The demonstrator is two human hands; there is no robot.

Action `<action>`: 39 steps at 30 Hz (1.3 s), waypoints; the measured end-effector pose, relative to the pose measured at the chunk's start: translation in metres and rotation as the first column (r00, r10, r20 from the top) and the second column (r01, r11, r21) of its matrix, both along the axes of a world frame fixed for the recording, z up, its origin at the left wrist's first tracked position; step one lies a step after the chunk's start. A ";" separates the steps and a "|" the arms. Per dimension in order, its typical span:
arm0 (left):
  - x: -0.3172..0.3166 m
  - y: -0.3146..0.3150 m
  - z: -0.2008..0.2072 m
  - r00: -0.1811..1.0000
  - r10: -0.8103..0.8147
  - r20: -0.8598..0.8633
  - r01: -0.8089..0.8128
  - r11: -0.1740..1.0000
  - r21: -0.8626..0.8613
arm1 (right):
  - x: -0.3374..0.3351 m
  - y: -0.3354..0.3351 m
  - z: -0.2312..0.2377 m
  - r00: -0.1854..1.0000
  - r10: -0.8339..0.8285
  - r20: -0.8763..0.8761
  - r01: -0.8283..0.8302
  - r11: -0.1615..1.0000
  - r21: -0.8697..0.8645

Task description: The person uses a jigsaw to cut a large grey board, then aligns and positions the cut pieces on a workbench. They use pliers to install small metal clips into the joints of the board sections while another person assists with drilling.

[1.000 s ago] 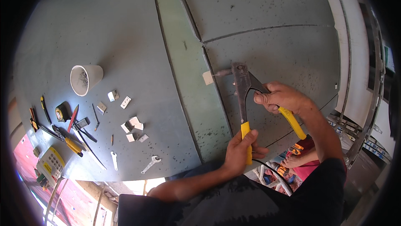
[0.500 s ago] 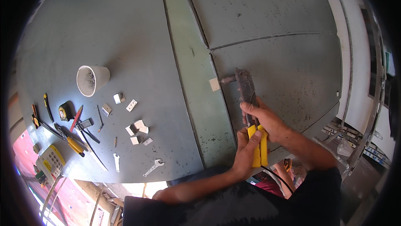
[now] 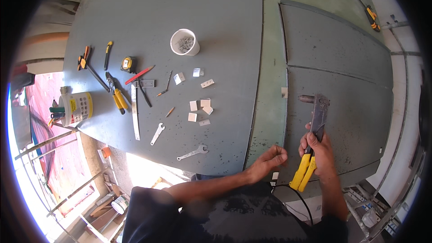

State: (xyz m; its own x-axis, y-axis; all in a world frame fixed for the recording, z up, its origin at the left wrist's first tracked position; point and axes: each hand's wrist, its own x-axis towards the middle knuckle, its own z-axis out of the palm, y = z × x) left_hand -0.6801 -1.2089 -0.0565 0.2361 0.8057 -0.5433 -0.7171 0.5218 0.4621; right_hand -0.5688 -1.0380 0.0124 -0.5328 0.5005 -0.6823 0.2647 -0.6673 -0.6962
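Note:
A hand riveter [image 3: 320, 112] with a dark worn head and yellow handles is in my right hand [image 3: 320, 146], which is closed around it below the head. Its nose points left, apart from a small beige plate [image 3: 284, 92] at the edge of the grey panel [image 3: 333, 79]. My left hand [image 3: 269, 161] hovers left of the yellow handles, its fingers curled together. Whether something small is pinched in them cannot be seen.
A white cup [image 3: 189, 47] of rivets stands on the grey table sheet [image 3: 216, 9]. Small metal brackets [image 3: 200, 108], two wrenches [image 3: 157, 133], snips [image 3: 118, 97], a tape measure [image 3: 128, 64], a red pencil [image 3: 138, 75] and a tool bucket [image 3: 76, 108] lie around leftward.
My left hand has let go of the riveter's yellow handles and moved left of them. The riveter's nose has come away from the small plate. The view has shifted toward the left.

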 end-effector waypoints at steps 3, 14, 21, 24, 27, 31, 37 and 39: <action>0.007 -0.028 0.006 0.994 -0.096 0.042 0.085 0.974 0.212 | -0.015 -0.042 0.007 0.989 0.141 -0.037 -0.138 0.987 0.087; -0.070 -0.154 -0.026 0.826 -0.021 -0.563 0.157 0.968 0.194 | -0.008 -0.152 0.011 0.987 0.149 0.058 -0.159 0.946 0.281; -0.268 -0.162 -0.086 -0.255 0.422 -0.870 0.512 0.822 0.248 | 0.016 -0.206 0.029 0.967 0.103 0.233 -0.159 0.959 0.234; -0.265 -0.109 -0.049 -0.382 0.370 -0.846 0.566 0.818 0.102 | 0.043 -0.232 0.027 0.946 0.031 0.322 -0.083 0.985 0.150; -0.264 -0.083 -0.064 -0.408 0.325 -0.853 0.591 0.806 0.025 | 0.069 -0.262 0.029 0.940 -0.014 0.340 -0.015 0.996 0.083; -0.296 -0.110 -0.099 -0.060 0.353 -0.934 0.383 0.872 0.305 | 0.093 -0.279 0.026 0.939 0.012 0.344 -0.035 0.998 0.061; -0.308 -0.180 -0.063 0.105 0.519 -0.848 -0.143 0.852 0.504 | 0.159 -0.291 0.018 0.901 0.085 0.425 -0.143 0.984 0.106; -0.116 -0.184 -0.050 0.717 0.059 -0.694 0.114 0.973 0.200 | 0.182 -0.297 -0.001 0.862 0.144 0.485 -0.323 0.895 0.307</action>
State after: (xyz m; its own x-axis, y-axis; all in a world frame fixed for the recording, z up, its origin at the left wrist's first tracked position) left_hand -0.7963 -1.3929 -0.1067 -0.1125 0.9188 -0.3784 -0.1375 0.3628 0.9217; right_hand -0.3868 -1.3345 0.0114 -0.3547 0.6589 -0.6634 0.7153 -0.2657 -0.6464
